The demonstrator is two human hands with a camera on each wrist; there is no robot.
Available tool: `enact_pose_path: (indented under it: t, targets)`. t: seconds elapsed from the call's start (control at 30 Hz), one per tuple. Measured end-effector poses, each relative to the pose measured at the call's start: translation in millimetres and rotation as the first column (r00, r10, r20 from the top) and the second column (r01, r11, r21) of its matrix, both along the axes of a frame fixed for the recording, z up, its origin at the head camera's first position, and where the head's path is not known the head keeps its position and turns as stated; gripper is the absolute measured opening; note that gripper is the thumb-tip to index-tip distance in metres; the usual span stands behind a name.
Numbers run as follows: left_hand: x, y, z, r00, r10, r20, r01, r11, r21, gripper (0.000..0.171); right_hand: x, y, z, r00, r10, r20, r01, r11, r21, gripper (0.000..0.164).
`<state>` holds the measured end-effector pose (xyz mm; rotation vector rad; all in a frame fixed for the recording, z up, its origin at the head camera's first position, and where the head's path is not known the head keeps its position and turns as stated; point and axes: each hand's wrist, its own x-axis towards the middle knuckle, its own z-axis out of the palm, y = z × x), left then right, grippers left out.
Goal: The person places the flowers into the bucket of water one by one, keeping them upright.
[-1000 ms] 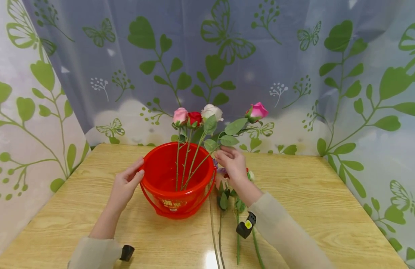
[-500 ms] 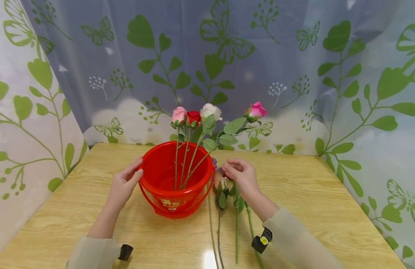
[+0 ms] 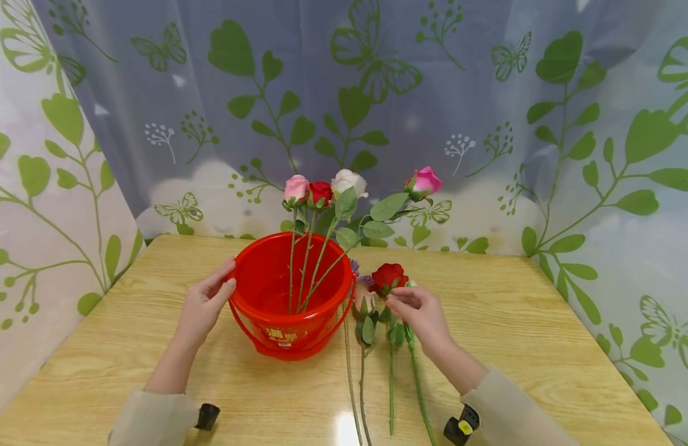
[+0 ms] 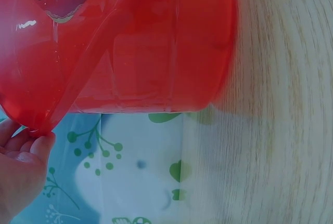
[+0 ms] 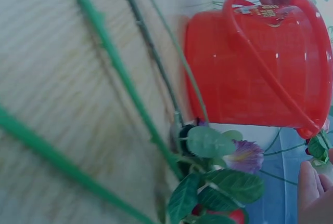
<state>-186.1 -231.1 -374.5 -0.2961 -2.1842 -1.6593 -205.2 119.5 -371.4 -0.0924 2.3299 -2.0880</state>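
Note:
My left hand grips the left rim of a red plastic bucket, thumb and fingers pinching it beside the handle joint, as the left wrist view also shows. Four kinds of upright stem are avoided here: a pink rose, a red rose, and white and magenta ones lean inside the bucket. My right hand is just right of another red rose on the table, fingers loosely bent. In the right wrist view that hand appears apart from the lying stems, holding nothing.
Beside the bucket lie a peach rose, a purple flower and a partly hidden white bloom, stems pointing toward me. The wooden table ends at a patterned curtain behind.
My right hand has moved right and toward me, away from the magenta rose's stem and past the lying red rose, which now shows. My left hand stays on the bucket rim.

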Motion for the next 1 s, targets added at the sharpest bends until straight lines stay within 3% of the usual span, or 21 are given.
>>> enact_pose_path:
  t: [0.63, 1.0]
  targets:
    - [1.8, -0.2, 2.1, 1.000, 0.009, 0.006, -0.009, 1.000, -0.010, 0.040, 19.2, 36.8, -29.1, 0.999, 0.024, 0.046, -0.032, 0.984, 0.174, 0.029]
    - [1.4, 0.0, 1.6, 1.000, 0.008, -0.001, -0.008, 1.000, -0.019, 0.040, 25.0, 43.1, -42.9, 0.998, -0.002, 0.060, -0.015, 0.958, 0.287, 0.026]
